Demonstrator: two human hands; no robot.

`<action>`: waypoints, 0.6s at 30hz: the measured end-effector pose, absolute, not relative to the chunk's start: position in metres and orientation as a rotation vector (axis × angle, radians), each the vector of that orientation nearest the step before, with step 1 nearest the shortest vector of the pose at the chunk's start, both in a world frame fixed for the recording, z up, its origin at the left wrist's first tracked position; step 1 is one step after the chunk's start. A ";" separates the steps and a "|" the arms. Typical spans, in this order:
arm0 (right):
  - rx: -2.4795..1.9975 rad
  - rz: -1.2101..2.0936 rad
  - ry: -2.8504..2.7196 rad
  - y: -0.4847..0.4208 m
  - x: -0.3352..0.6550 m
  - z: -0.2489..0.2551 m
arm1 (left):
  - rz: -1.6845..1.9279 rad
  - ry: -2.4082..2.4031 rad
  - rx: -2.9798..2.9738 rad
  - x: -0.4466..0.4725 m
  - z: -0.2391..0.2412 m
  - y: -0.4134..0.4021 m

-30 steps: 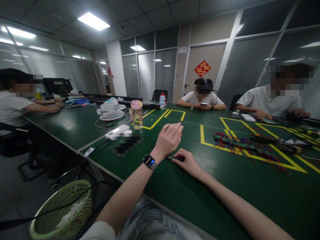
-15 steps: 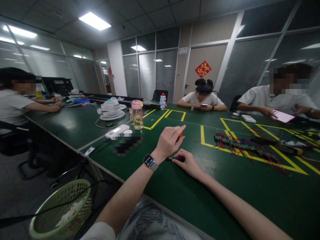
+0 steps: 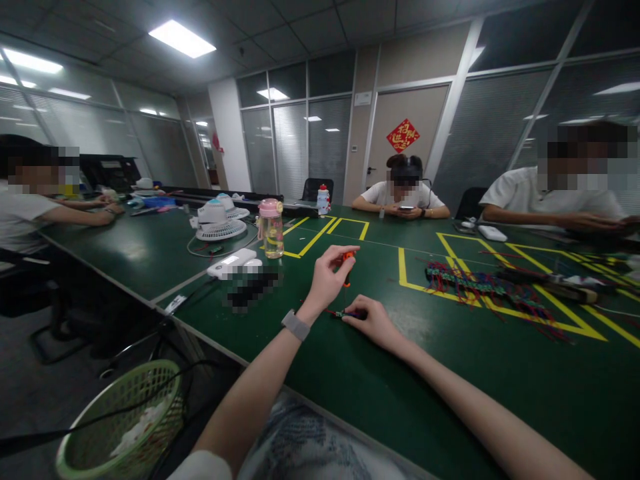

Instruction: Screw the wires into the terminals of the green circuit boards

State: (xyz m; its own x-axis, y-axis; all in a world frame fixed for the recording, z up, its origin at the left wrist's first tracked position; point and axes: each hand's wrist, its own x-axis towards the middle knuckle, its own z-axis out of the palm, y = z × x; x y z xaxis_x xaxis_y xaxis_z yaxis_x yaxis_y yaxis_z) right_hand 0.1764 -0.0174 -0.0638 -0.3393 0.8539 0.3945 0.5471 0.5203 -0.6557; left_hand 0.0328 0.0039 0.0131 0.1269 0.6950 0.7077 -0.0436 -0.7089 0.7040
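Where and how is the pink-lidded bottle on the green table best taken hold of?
Probably around the body of the bottle, below its pink lid, coming from the right. It stands upright and looks roughly cylindrical, which suits a wrap-around grip. A white fan sits to its left and a white device lies nearer on that side, so the right looks less crowded.

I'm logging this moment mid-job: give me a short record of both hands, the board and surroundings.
Left hand: raised, gripping an orange object
Right hand: low, pinching at the small board
Small board: on green table, grip partly hidden
To the right: row of wired boards
Left, farther back: pink-lidded bottle
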 end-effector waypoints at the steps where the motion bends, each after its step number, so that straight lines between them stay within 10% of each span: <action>1: -1.133 0.548 -2.035 -0.017 0.177 -0.063 | 1.669 0.661 1.828 0.031 0.012 0.006; 18: -1.078 0.605 -2.104 -0.011 0.184 -0.064 | 1.625 0.679 1.793 0.023 0.014 0.007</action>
State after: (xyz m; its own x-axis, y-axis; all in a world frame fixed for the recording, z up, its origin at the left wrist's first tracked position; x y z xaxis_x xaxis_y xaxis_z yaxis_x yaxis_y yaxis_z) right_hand 0.1839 -0.0107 -0.0643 -0.4199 0.8319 0.3627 0.5123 0.5472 -0.6620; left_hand 0.0229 0.0069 0.0138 0.1119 0.7290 0.6753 -0.0315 -0.6767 0.7356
